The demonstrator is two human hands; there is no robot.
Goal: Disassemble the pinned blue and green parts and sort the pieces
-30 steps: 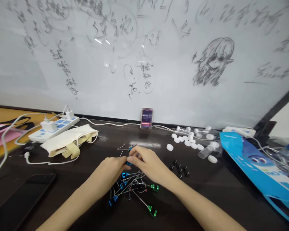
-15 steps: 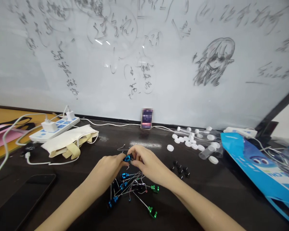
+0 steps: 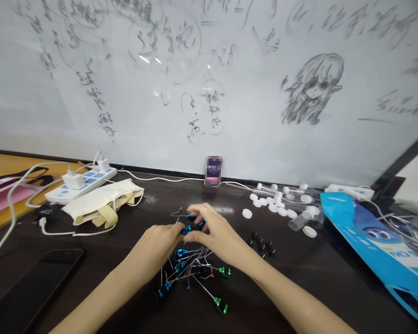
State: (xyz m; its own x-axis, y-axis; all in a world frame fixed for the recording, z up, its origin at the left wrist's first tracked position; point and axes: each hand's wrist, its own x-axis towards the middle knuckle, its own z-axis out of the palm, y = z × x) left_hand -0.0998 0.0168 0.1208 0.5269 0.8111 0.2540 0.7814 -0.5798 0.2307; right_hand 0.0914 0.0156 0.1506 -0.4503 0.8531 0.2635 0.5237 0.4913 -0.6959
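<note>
My left hand [image 3: 163,241] pinches a small shiny blue part [image 3: 186,229] between thumb and fingertips. Close against it, my right hand [image 3: 212,229] curls its thumb and fingers round a blue-and-black part [image 3: 199,225]; whether the two pieces are joined I cannot tell. Just beyond the fingers lies another blue piece with a thin bent wire [image 3: 177,214]. Below the hands is a tangled pile of thin metal wires [image 3: 195,260] with blue ends [image 3: 164,290] and green ends [image 3: 225,272], one green end [image 3: 220,305] lying nearest me.
Small black parts [image 3: 261,243] lie right of my hands, with white caps [image 3: 272,207] and clear tubes [image 3: 297,221] behind. A blue bag [image 3: 365,236] is at right. Leftward are a dark phone [image 3: 38,292], cream pouch [image 3: 101,204] and power strip [image 3: 83,185]. A propped phone [image 3: 213,171] stands against the whiteboard.
My right fingers have opened wider and moved slightly up, and a blue-and-black part now shows in them. The left hand keeps its pinch on the blue part.
</note>
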